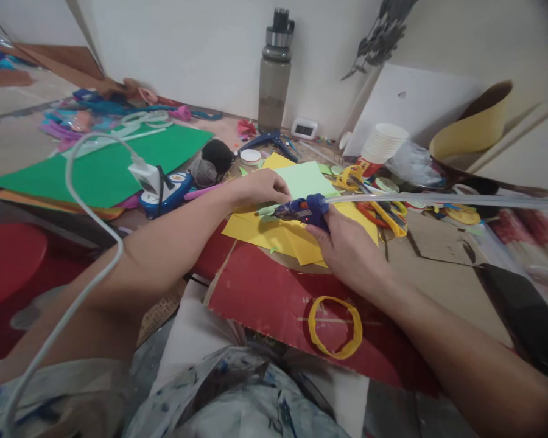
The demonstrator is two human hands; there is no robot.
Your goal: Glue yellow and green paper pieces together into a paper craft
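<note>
My right hand point(347, 240) is closed round a blue hot glue gun point(304, 210), its nozzle pointing left. A long clear glue stick point(420, 197) runs out of the gun's back to the right. Just beyond the nozzle, my left hand point(265, 185) has its fingers curled downward; what lies between the fingertips is hidden. A small pale green piece point(267, 211) is by the nozzle tip, below that hand. Under both hands are yellow paper sheets point(242, 228), with a pale green sheet point(304, 177) behind.
A yellow ring point(335, 328) lies on red cardboard point(265, 292) in front. Yellow-handled scissors point(393, 220), paper cups point(383, 146) and a black phone point(520, 316) are to the right. A water bottle point(274, 85) stands behind. A white cable point(91, 280) crosses the left side, near green paper point(119, 173).
</note>
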